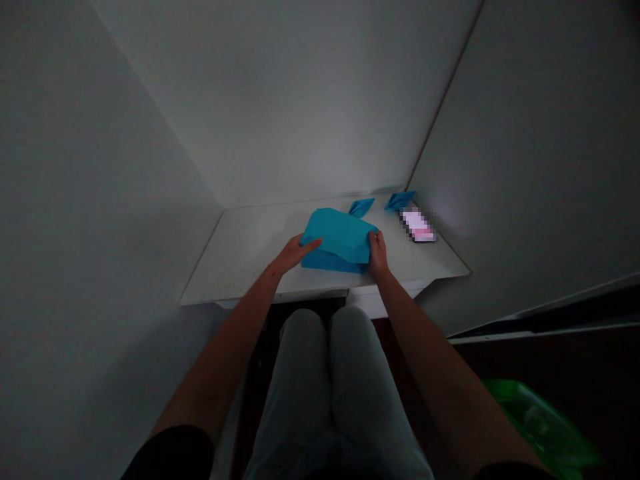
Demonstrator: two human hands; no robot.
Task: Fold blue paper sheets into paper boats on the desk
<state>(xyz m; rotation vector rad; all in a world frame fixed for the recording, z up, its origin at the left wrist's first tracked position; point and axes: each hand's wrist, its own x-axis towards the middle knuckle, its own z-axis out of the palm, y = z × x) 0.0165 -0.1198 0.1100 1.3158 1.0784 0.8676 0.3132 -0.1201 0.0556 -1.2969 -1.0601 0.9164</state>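
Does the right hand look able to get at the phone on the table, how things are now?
Probably yes: the right hand grips the edge of the blue paper, and the phone lies near, with nothing between them.

Right there, your right hand [379, 254] hides one edge of the blue paper [337, 235]! The phone screen [417, 225] is pixelated past reading, and the green plastic object [537, 420] runs off the bottom edge.

White tabletop [235, 267] in a corner between pale walls [530, 133]. Two small folded pieces of blue paper [362, 207] lie near its back edge, just beside a smartphone [418, 225] with a lit, pixelated screen. Lower right: translucent green plastic object [540, 423] above a dark floor [560, 373].
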